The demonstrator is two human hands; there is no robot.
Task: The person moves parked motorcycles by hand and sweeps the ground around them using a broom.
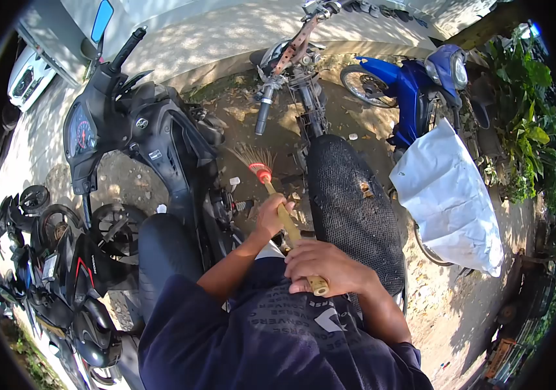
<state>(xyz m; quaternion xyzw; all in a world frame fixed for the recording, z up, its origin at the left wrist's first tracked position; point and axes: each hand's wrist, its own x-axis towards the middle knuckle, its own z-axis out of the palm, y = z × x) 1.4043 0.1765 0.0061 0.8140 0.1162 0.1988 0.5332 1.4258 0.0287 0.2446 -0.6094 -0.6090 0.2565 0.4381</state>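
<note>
The left hand (275, 216) is gripping the broom (289, 227) mid-handle; the right hand (327, 265) is gripping it near the cut end. The bristles (250, 158) are fanning out between the black scooter (167, 140) and the textured seat (353, 211). A pale sheet (447, 195) is partly covering the blue motorcycle (409, 97).

Broom handle (289, 224): smooth wood look, pale. Left scooter (184, 146): black plastic, part shiny, part dull. Middle seat (351, 195): rough, bumpy, dull. Blue motorbike (410, 97): shiny plastic. White sheet (448, 195): creased, dull. Shirt (271, 338): soft-looking dark cloth. Ground (132, 179): rough dirt.
</note>
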